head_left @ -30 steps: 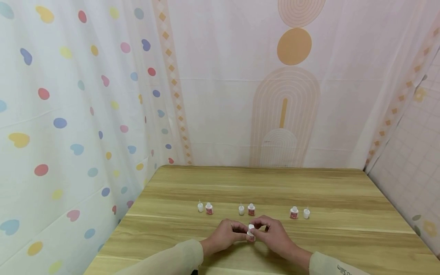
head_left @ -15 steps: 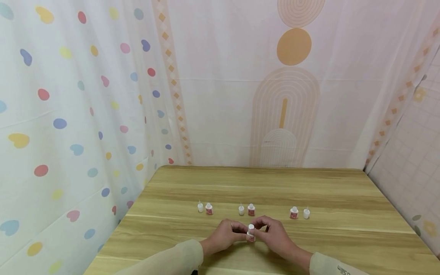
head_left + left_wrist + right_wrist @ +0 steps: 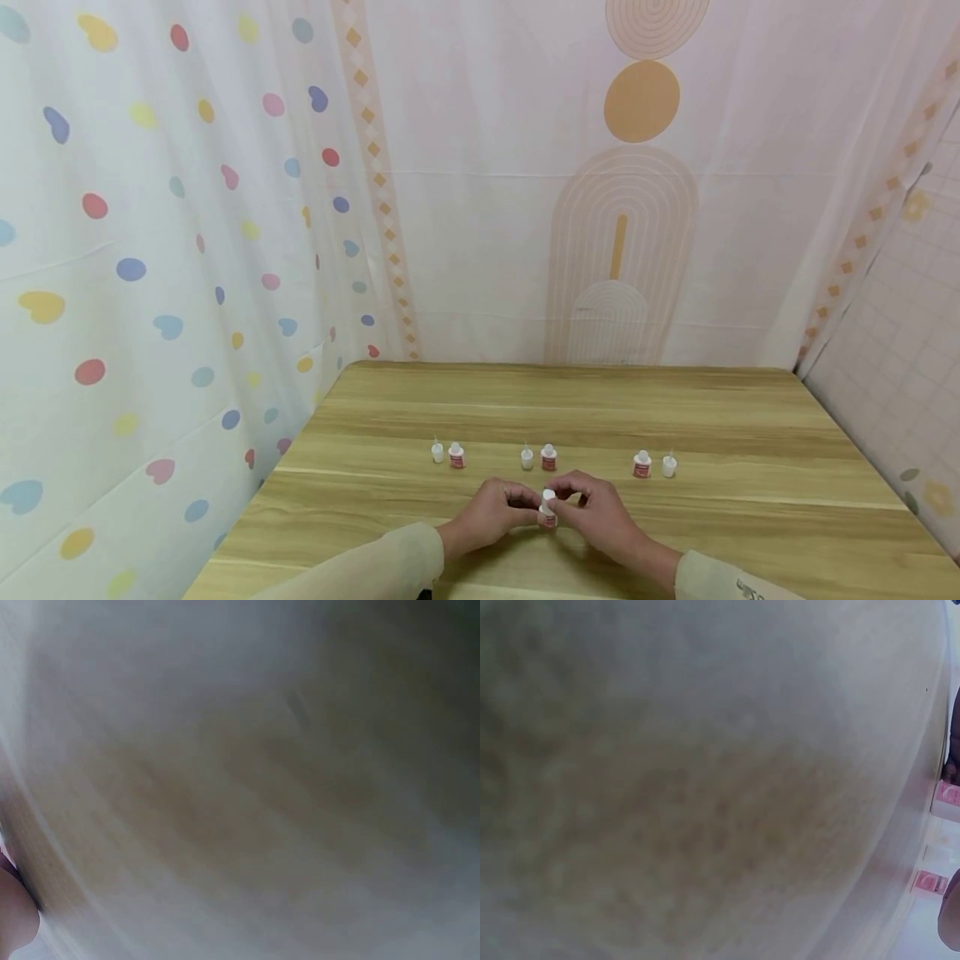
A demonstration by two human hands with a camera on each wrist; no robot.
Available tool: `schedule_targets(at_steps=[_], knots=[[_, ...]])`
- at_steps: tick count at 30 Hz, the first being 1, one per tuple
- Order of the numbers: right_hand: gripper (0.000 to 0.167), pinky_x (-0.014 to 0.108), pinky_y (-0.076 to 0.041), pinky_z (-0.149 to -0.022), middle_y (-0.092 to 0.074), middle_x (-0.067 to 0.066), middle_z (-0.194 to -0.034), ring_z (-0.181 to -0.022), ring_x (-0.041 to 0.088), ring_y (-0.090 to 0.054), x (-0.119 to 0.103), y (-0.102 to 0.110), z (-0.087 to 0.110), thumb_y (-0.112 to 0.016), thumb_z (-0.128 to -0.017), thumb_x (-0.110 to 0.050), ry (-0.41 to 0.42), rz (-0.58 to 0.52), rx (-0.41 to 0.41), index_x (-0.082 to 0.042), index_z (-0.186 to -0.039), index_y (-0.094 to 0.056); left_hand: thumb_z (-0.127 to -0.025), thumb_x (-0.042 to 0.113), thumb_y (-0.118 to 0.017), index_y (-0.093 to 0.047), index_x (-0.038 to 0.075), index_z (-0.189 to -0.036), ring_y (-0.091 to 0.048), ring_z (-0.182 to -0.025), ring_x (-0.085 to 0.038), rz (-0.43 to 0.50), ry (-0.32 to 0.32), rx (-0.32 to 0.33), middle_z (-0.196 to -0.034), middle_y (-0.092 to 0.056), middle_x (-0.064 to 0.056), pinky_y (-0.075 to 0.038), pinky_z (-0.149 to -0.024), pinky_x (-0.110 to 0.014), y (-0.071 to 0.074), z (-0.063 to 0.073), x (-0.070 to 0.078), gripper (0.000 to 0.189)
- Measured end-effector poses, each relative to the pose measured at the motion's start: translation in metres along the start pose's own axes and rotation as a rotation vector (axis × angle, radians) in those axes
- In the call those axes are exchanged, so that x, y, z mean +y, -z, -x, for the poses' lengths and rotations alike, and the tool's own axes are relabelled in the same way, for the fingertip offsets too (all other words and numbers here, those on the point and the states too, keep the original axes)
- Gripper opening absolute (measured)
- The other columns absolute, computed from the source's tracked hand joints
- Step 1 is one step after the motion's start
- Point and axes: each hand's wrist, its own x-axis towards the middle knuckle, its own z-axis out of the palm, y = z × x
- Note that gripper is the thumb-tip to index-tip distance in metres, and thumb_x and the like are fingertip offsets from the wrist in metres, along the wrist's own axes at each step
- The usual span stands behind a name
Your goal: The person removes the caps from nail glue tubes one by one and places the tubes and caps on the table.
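A small white bottle (image 3: 548,521) with a red label stands upright near the front of the wooden table, white cap (image 3: 548,495) on top. From the left, the thumb and fingers of my left hand (image 3: 495,510) hold the bottle's body. My right hand (image 3: 598,512) pinches the cap between thumb and forefinger. In the right wrist view a red-labelled bottle (image 3: 930,882) shows at the right edge by a fingertip; most of that view is blurred. Just part of a finger (image 3: 16,915) appears in the left wrist view.
Behind the hands stand more red-labelled bottles, at left (image 3: 457,457), middle (image 3: 549,459) and right (image 3: 642,466). Beside each is a white cap, left (image 3: 437,452), middle (image 3: 527,459) and right (image 3: 669,467), its thin applicator pointing up. Patterned curtains (image 3: 480,250) border the table.
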Motion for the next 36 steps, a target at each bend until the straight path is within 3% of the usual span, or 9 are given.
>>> schedule_targets(at_steps=[6,15,31,36], knots=[[0.028,0.026,-0.044,-0.073,-0.067,-0.004,-0.095,-0.089,0.011,-0.058,0.0020,-0.0011,-0.0011,-0.076,-0.089,-0.027,-0.047,-0.002,0.006,-0.009,-0.110,-0.071,-0.086,0.017,-0.079,-0.079,0.011,-0.094,-0.069,-0.090,-0.012,0.013,0.015,-0.005,-0.089,-0.075,0.002,-0.051,-0.082,-0.024,0.0000,-0.0004,0.0000,0.010],[0.016,0.026,-0.046,-0.070,-0.067,-0.006,-0.091,-0.084,0.011,-0.058,0.0073,-0.0018,-0.0027,-0.075,-0.090,-0.029,-0.045,0.033,0.019,-0.018,-0.100,-0.073,-0.085,0.019,-0.080,-0.079,0.013,-0.092,-0.068,-0.088,-0.010,-0.009,0.020,0.008,-0.088,-0.075,0.004,-0.051,-0.080,-0.024,-0.0006,-0.0018,-0.0022,0.010],[0.026,0.026,-0.045,-0.073,-0.067,-0.004,-0.096,-0.090,0.011,-0.059,0.0029,-0.0015,-0.0020,-0.075,-0.090,-0.026,-0.028,0.018,0.013,-0.008,-0.109,-0.072,-0.085,0.018,-0.080,-0.079,0.013,-0.092,-0.068,-0.088,-0.010,-0.012,0.018,0.003,-0.088,-0.075,0.004,-0.050,-0.080,-0.024,0.0000,-0.0015,-0.0016,0.009],[0.021,0.026,-0.047,-0.072,-0.067,-0.005,-0.093,-0.088,0.011,-0.059,0.0038,-0.0021,-0.0022,-0.077,-0.088,-0.028,-0.051,0.020,0.025,-0.014,-0.102,-0.072,-0.085,0.018,-0.080,-0.079,0.013,-0.092,-0.068,-0.089,-0.011,0.004,0.018,0.000,-0.088,-0.075,0.003,-0.050,-0.081,-0.024,0.0000,-0.0016,-0.0024,0.009]])
